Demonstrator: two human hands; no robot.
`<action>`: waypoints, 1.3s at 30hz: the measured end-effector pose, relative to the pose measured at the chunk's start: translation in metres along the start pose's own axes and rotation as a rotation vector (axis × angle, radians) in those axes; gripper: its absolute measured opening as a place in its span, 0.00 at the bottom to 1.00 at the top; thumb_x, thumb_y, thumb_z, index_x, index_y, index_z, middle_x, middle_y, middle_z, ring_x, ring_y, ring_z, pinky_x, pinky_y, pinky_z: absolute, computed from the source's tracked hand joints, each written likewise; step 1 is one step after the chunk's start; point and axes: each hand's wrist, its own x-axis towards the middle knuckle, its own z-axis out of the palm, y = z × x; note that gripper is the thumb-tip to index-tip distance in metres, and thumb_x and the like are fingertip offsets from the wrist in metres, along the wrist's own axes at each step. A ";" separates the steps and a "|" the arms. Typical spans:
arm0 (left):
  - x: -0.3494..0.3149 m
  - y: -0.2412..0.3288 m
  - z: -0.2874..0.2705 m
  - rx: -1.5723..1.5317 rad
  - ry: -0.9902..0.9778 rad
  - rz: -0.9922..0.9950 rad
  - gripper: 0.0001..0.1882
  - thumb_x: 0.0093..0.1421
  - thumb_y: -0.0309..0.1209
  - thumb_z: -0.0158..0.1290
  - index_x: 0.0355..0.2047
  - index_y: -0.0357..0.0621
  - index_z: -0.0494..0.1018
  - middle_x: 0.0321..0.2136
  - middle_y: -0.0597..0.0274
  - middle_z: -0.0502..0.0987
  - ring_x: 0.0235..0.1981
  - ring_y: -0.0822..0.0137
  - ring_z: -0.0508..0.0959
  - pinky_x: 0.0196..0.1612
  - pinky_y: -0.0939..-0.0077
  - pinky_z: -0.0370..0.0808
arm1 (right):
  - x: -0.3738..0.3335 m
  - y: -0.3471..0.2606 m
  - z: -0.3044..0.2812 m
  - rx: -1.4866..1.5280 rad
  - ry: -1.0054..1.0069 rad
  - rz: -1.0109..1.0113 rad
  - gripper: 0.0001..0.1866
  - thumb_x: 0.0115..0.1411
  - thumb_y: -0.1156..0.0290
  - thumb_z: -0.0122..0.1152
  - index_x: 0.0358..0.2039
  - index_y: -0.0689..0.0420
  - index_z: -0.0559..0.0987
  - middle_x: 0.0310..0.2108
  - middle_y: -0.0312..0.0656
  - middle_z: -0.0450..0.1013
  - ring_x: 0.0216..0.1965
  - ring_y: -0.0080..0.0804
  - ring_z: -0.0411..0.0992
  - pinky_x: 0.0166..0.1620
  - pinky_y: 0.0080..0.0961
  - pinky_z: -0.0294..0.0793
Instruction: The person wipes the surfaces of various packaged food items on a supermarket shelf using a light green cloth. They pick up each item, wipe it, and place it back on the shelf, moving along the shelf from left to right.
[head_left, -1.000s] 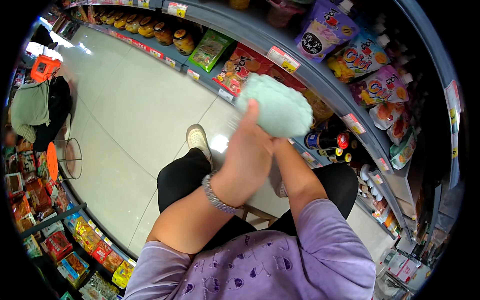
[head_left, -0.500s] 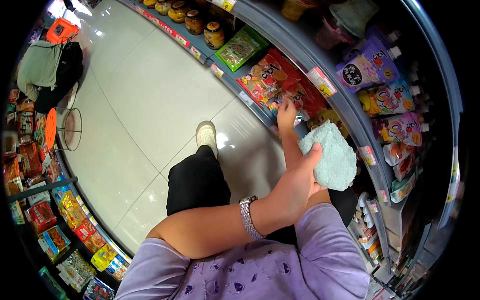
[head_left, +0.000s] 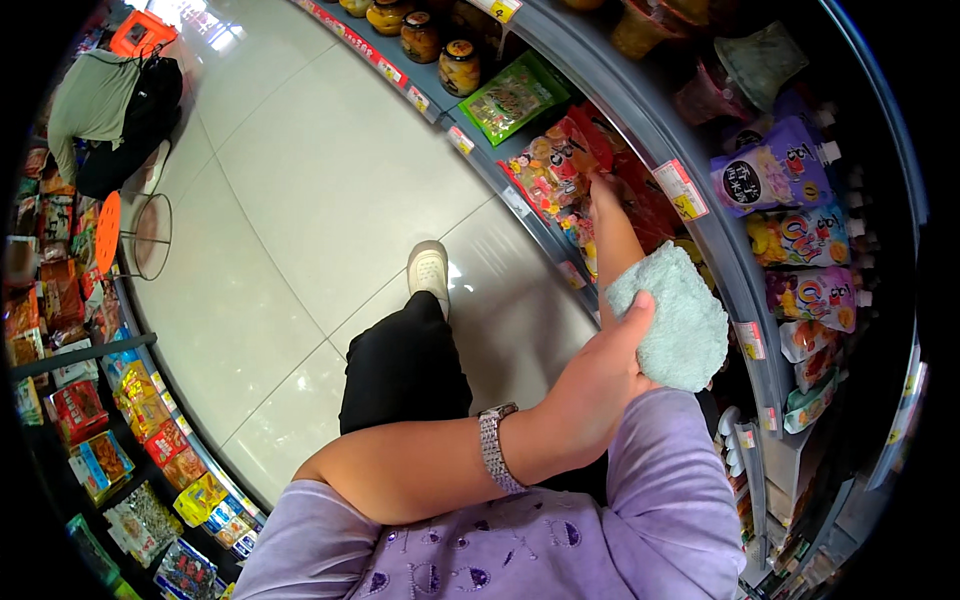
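One pale green cloth [head_left: 672, 318], thick and nubbly like a microfibre mitt, sits bunched in the left hand [head_left: 601, 378], whose fingers are clenched around its lower edge; the cloth hangs just in front of the shelf rail [head_left: 722, 262], beside the right forearm. The right hand [head_left: 600, 190] reaches up to a red snack packet [head_left: 548, 165] on the shelf, its fingers pressed against the packet (whether they grip it I cannot tell). A metal link watch [head_left: 494, 446] circles the left wrist; the sleeves are soft lilac fabric. Three glass jars [head_left: 420, 30] with dark lids stand further along, beside one flat green packet [head_left: 512, 95]; glossy purple pouches [head_left: 770, 172] hang on the upper tier. Below lies a shiny pale tiled floor [head_left: 290, 180]; a second rack of packets [head_left: 120, 440] curves along the aisle's left side.
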 end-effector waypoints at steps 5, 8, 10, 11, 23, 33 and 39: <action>0.001 -0.003 0.001 -0.027 -0.001 0.067 0.29 0.67 0.45 0.33 0.62 0.39 0.47 0.59 0.54 0.58 0.60 0.59 0.61 0.62 0.61 0.57 | 0.001 0.009 -0.012 0.056 0.006 -0.042 0.18 0.60 0.61 0.50 0.44 0.60 0.73 0.39 0.41 0.72 0.35 0.30 0.69 0.37 0.28 0.69; 0.001 -0.002 0.003 -0.015 0.060 0.077 0.27 0.67 0.46 0.35 0.58 0.38 0.55 0.55 0.57 0.63 0.56 0.64 0.65 0.59 0.68 0.60 | -0.005 0.014 -0.023 0.020 0.024 -0.254 0.19 0.60 0.60 0.50 0.46 0.60 0.72 0.40 0.40 0.71 0.36 0.29 0.69 0.38 0.26 0.69; -0.001 0.005 -0.003 0.056 0.095 0.168 0.27 0.67 0.46 0.36 0.57 0.38 0.56 0.55 0.58 0.64 0.56 0.65 0.65 0.59 0.67 0.60 | -0.054 -0.017 -0.013 -0.064 -0.016 -0.457 0.16 0.60 0.64 0.47 0.40 0.61 0.74 0.40 0.46 0.74 0.39 0.36 0.71 0.42 0.31 0.69; -0.001 0.009 -0.007 0.122 0.084 0.233 0.28 0.67 0.45 0.36 0.59 0.39 0.53 0.57 0.57 0.62 0.58 0.63 0.63 0.61 0.64 0.58 | -0.082 -0.035 -0.012 -0.103 -0.030 -0.562 0.15 0.60 0.65 0.45 0.38 0.62 0.76 0.39 0.48 0.75 0.41 0.40 0.73 0.43 0.33 0.70; -0.006 0.079 0.005 0.636 0.149 0.980 0.26 0.66 0.45 0.37 0.52 0.34 0.62 0.50 0.56 0.68 0.51 0.66 0.68 0.56 0.71 0.61 | -0.239 -0.122 -0.137 0.171 -0.418 -0.650 0.08 0.60 0.74 0.47 0.29 0.61 0.74 0.24 0.30 0.67 0.27 0.15 0.62 0.32 0.16 0.63; -0.011 0.029 -0.033 0.805 0.055 0.099 0.31 0.64 0.51 0.40 0.54 0.36 0.62 0.52 0.56 0.68 0.50 0.64 0.69 0.54 0.69 0.66 | -0.346 -0.183 -0.254 1.004 -0.417 -0.288 0.09 0.58 0.71 0.46 0.35 0.61 0.71 0.35 0.41 0.73 0.37 0.28 0.73 0.43 0.24 0.72; -0.027 0.002 -0.019 0.090 -0.495 -0.418 0.28 0.63 0.43 0.42 0.57 0.36 0.58 0.52 0.53 0.68 0.50 0.63 0.72 0.52 0.66 0.70 | -0.298 -0.149 -0.278 1.092 -0.314 -0.048 0.14 0.56 0.65 0.52 0.37 0.62 0.73 0.36 0.42 0.75 0.34 0.31 0.74 0.36 0.24 0.76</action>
